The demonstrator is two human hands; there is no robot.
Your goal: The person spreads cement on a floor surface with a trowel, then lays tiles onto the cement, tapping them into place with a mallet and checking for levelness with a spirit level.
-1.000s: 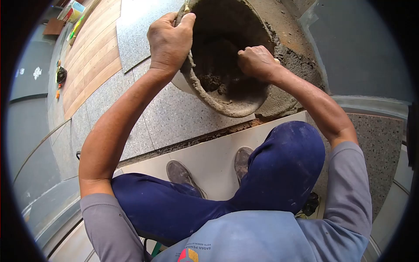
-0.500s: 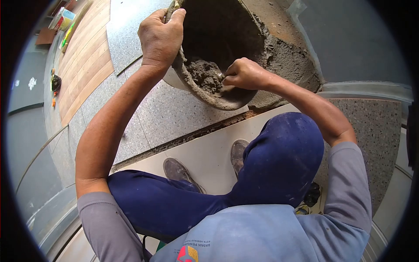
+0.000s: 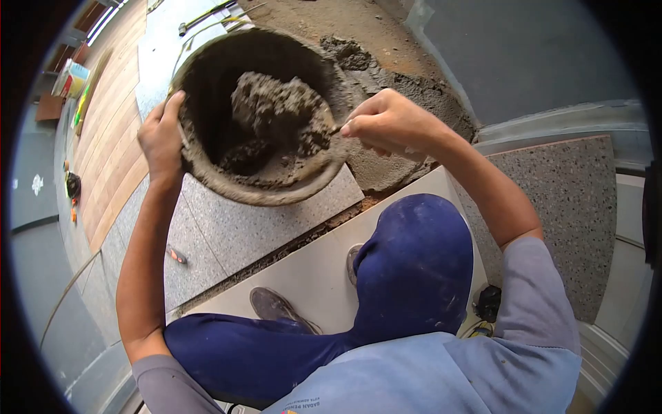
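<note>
My left hand (image 3: pixel 163 141) is closed on the left rim of a mortar-caked bucket (image 3: pixel 265 196), which leans toward me. In my right hand (image 3: pixel 393 124), fingers closed, is a trowel (image 3: pixel 336 130); only a little of its shank shows. A large lump of wet grey mortar (image 3: pixel 276 103) sits over the trowel's blade and hides it, inside the bucket's mouth. More mortar lies in the bucket below that lump. To the right of the bucket, wet mortar (image 3: pixel 386 162) is spread over the ground.
Speckled grey tiles (image 3: pixel 234 228) lie beneath and left of the bucket. A loose speckled slab (image 3: pixel 552 200) rests at the right by a grey wall (image 3: pixel 531 55). A hammer (image 3: pixel 203 17) lies beyond the bucket. My shoes (image 3: pixel 276 307) stand on a cream floor strip.
The bucket has shifted left and toward me, showing more of its mouth. My right hand has risen slightly, and a mortar lump is now lifted on the trowel.
</note>
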